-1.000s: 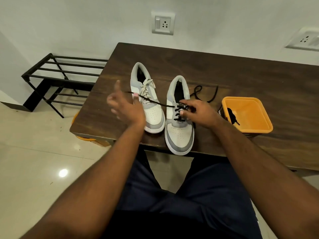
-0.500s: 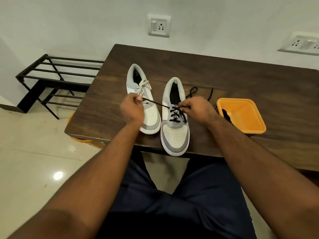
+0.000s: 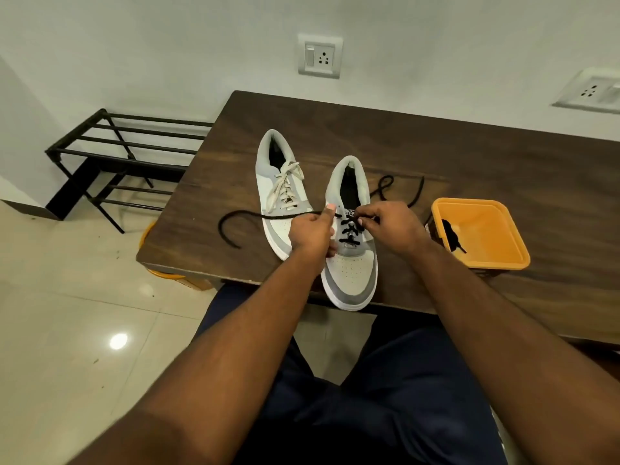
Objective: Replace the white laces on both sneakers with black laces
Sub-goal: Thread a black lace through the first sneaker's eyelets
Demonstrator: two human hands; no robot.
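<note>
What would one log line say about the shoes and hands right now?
right sneaker: black lace partly threaded | left sneaker: white laces on | left hand: pinches black lace | right hand: pinches black lace | orange tub: beside

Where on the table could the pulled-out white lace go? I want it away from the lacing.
Bare table lies behind the orange tub toward the wall, and at the far corner behind both sneakers. It is crowded around the right sneaker, where both hands work.

From my feed I see two bare forearms with no sleeves reaching the wrists, no watch or rings on the left hand [image 3: 313, 234] or right hand [image 3: 394, 229], and dark navy trousers [image 3: 385, 397] below
</note>
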